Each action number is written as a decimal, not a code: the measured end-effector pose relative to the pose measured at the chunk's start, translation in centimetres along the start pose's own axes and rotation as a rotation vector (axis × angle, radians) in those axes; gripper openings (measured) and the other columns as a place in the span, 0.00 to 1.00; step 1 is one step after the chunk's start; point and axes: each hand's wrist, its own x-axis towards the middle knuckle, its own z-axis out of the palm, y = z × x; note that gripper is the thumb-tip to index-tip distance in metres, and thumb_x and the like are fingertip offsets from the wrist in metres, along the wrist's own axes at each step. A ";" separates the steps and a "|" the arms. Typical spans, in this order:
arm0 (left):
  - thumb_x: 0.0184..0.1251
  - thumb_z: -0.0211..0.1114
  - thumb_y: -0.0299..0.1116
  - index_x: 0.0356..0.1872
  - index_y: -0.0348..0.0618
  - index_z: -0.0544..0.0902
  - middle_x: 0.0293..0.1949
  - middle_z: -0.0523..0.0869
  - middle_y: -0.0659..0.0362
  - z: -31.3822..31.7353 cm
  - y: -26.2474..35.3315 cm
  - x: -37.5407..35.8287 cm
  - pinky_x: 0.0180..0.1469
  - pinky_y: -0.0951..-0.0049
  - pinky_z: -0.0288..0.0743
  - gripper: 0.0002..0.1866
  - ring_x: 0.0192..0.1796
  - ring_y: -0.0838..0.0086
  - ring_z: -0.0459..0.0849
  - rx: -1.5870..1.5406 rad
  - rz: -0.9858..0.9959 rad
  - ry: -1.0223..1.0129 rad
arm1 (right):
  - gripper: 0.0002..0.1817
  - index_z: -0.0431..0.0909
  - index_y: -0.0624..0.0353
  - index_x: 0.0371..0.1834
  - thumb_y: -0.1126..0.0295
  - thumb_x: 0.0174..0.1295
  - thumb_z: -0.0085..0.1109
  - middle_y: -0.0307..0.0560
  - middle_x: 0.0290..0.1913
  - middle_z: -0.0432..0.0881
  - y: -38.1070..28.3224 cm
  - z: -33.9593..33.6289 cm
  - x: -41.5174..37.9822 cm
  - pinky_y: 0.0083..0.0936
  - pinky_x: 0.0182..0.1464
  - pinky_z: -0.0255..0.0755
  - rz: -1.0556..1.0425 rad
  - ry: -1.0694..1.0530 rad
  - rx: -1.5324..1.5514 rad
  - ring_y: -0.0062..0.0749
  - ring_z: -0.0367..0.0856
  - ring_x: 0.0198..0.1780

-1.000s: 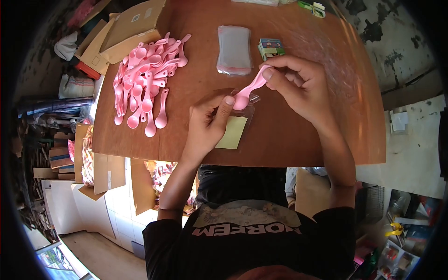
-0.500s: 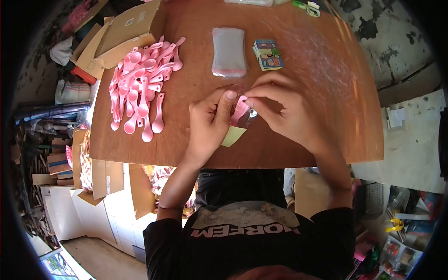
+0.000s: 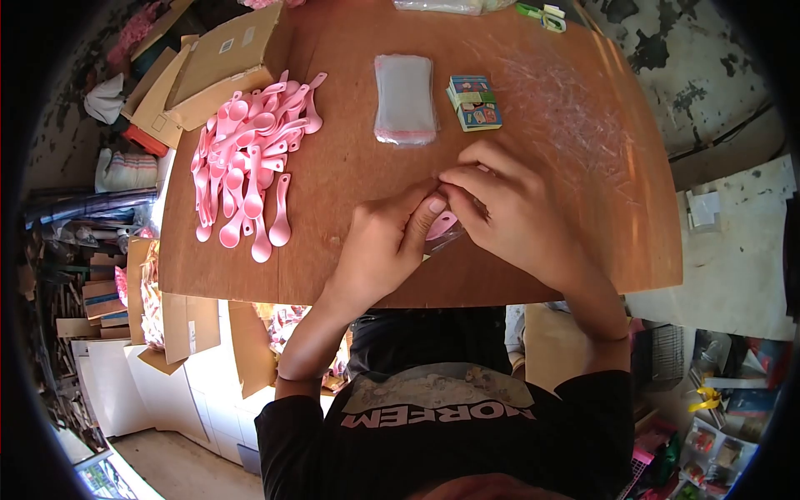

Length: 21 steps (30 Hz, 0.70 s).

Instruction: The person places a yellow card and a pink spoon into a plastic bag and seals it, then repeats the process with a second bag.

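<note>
My left hand [image 3: 390,237] and my right hand [image 3: 515,215] meet above the near part of the table, thumbs and fingers pinched together at the top of a clear plastic bag [image 3: 447,245]. Inside the bag, the handle end of a pink spoon [image 3: 442,226] shows between my hands; the rest is hidden behind my fingers. Only a sliver of a pale card edge shows below. To the left lies a heap of pink spoons [image 3: 252,198]. Beyond my hands are a stack of clear bags [image 3: 405,100] and a banded stack of printed cards [image 3: 476,103].
A cardboard box [image 3: 229,62] sits at the table's far left, behind the spoons. Thin clear plastic strips [image 3: 575,117] are scattered on the right of the wooden table [image 3: 350,100]. Green-handled scissors [image 3: 543,15] lie at the far edge. Open cartons [image 3: 190,321] stand below left.
Both hands have drawn together, their fingertips now meeting at the bag's top. The spoon and bag have tilted, and the yellowish card beneath has mostly gone out of sight.
</note>
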 end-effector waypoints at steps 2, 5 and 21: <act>0.68 0.59 0.26 0.47 0.34 0.82 0.29 0.85 0.46 -0.7 0.9 0.0 0.32 0.64 0.78 0.10 0.30 0.52 0.86 0.003 -0.042 -0.056 | 0.04 0.80 0.58 0.25 0.75 0.48 0.66 0.38 0.30 0.75 -0.4 0.1 0.0 0.29 0.31 0.75 -0.042 -0.002 -0.133 0.31 0.78 0.35; 0.65 0.57 0.21 0.50 0.33 0.81 0.28 0.85 0.46 -0.8 0.4 0.1 0.31 0.67 0.77 0.14 0.27 0.58 0.85 0.008 -0.032 -0.128 | 0.05 0.77 0.58 0.23 0.76 0.46 0.64 0.37 0.31 0.74 -0.6 0.5 -0.5 0.28 0.28 0.74 -0.008 -0.067 -0.256 0.30 0.78 0.37; 0.77 0.51 0.28 0.60 0.30 0.76 0.41 0.88 0.50 -1.0 -1.8 -0.3 0.45 0.74 0.80 0.17 0.42 0.73 0.87 -0.360 0.136 0.172 | 0.03 0.77 0.62 0.28 0.75 0.52 0.59 0.44 0.33 0.77 3.2 -4.1 2.2 0.23 0.40 0.71 0.348 0.193 0.955 0.24 0.76 0.35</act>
